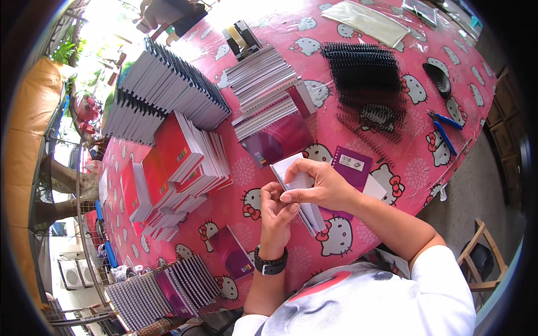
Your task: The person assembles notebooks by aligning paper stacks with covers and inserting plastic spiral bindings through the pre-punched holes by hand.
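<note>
Over the table's near edge, a thin block of white notebook pages [305,208] stands tilted between my hands. My left hand [276,215], with a dark strap on its wrist, has its fingers curled against the block's left edge. From the right, my right hand [324,183] grips across the top, thumb and fingertips meeting my left fingers at that edge. Whether a small piece sits between the fingertips is hidden. Just beyond my right hand lies a purple notebook cover [348,171] with a white label. Another purple cover [231,253] lies left of my left wrist.
Red-covered notebooks [178,154] and wire-bound stacks [174,78] fill the left. Unbound page stacks [260,81] and a tape dispenser [241,38] are ahead. Black binding coils [364,75], blue-handled pliers [444,130] and a black comb-like object [437,79] lie right. Bound notebooks [162,291] stand near left.
</note>
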{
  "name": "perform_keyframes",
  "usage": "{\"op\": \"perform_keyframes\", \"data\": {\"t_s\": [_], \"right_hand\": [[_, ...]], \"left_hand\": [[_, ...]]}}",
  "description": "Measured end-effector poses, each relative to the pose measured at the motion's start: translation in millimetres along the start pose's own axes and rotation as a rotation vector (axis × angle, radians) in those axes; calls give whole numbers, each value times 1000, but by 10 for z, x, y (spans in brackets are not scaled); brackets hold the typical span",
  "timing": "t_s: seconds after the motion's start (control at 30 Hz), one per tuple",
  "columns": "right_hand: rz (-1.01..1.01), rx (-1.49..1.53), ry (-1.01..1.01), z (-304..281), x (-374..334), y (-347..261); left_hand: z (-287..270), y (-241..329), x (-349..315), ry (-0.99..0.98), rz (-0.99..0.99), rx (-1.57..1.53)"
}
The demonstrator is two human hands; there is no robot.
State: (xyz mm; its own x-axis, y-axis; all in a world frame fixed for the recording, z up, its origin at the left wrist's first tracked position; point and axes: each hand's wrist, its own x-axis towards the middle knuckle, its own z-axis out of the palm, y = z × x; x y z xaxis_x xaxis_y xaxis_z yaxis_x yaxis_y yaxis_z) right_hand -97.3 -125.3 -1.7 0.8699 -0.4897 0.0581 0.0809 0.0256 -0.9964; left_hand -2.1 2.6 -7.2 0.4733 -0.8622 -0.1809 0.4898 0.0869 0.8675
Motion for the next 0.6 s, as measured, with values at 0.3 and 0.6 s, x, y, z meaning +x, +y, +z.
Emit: {"op": "perform_keyframes", "data": {"t_s": [0.3, 0.6], "right_hand": [[-6, -26, -42, -6, -1, -50], [1, 25, -52, -34, 7, -34]], "left_hand": [[2, 15, 9, 6, -19, -11], [-6, 13, 20, -5, 9, 20]]}}
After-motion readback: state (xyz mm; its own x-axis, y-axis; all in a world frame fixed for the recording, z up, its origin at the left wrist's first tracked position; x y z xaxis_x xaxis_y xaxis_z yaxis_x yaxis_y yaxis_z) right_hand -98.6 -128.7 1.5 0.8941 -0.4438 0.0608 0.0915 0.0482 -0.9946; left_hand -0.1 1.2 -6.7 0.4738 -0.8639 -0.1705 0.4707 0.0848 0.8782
